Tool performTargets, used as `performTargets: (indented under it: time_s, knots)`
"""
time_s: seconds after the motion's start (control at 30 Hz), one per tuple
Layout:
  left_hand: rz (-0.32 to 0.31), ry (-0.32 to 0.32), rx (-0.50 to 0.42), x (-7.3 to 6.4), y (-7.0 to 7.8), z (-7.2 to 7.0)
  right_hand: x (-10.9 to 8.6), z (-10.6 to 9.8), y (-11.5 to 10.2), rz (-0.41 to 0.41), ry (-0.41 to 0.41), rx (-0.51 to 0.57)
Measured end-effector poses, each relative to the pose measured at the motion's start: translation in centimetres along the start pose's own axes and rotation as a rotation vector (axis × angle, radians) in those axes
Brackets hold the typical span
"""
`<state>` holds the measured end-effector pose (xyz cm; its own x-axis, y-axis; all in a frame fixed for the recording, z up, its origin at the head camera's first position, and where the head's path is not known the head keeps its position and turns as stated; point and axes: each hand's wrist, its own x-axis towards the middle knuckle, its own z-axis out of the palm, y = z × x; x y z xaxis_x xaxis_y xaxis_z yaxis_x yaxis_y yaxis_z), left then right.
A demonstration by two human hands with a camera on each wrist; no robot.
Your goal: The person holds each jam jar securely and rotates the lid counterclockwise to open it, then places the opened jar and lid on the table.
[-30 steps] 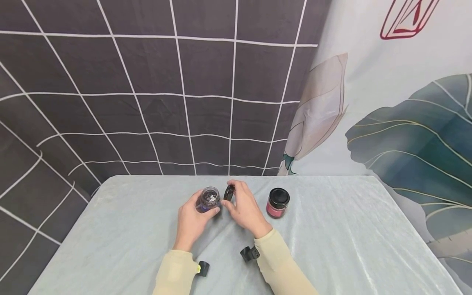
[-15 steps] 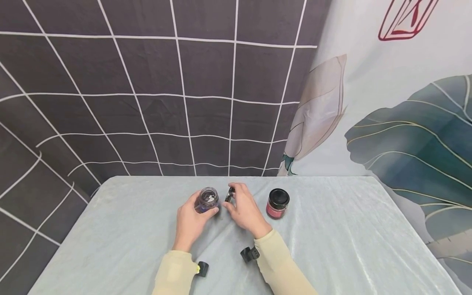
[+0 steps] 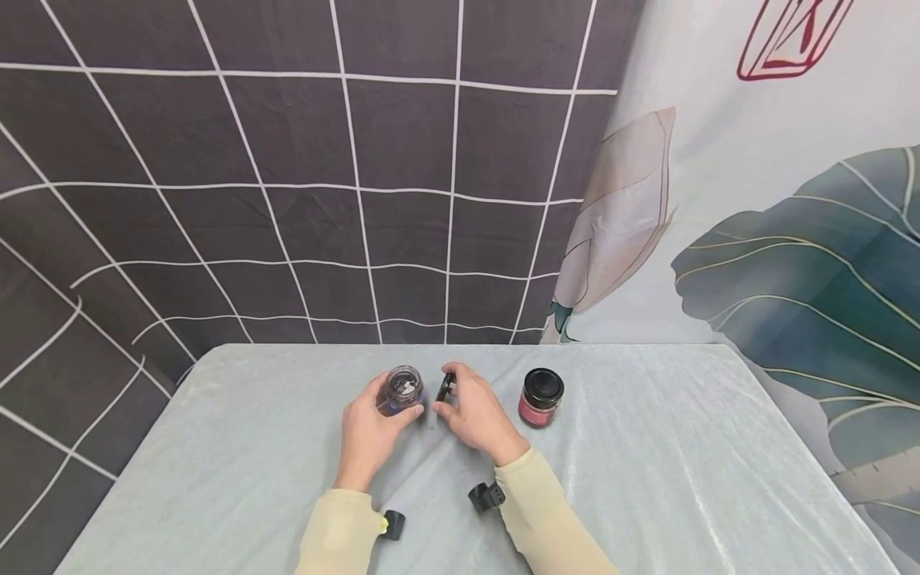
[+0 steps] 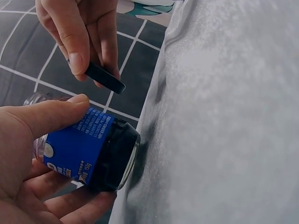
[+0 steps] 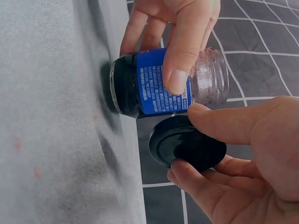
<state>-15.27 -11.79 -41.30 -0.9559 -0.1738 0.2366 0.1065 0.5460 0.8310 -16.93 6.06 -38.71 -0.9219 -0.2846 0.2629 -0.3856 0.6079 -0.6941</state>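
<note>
A glass jar (image 3: 404, 386) without its lid stands upright at the back middle of the table, dark contents with a pale patch showing through its mouth. My left hand (image 3: 370, 441) grips its side, thumb across the blue label (image 4: 77, 147) in the left wrist view. Just to the right, my right hand (image 3: 480, 417) pinches a black lid (image 3: 445, 388) by its rim, between thumb and fingers. The lid is tilted on edge in the head view and held apart from the jar mouth. In the right wrist view a broad face of the lid (image 5: 182, 142) shows.
A second jar (image 3: 541, 398), with a black lid and pink-red label, stands to the right of my right hand. A pale grey cloth covers the table (image 3: 683, 463). Behind it hangs a dark gridded curtain (image 3: 402, 231).
My left hand and the jar have shifted slightly left. The right hand has come a little closer to me, and the lid has turned in its fingers.
</note>
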Motion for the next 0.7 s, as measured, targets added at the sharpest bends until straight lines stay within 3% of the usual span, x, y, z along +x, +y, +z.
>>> performTargets:
  time_s: [0.7]
  knots:
    - [0.005,-0.005,-0.009,-0.05,0.1,-0.13,0.12,0.54,0.41,-0.01,-0.006,-0.043]
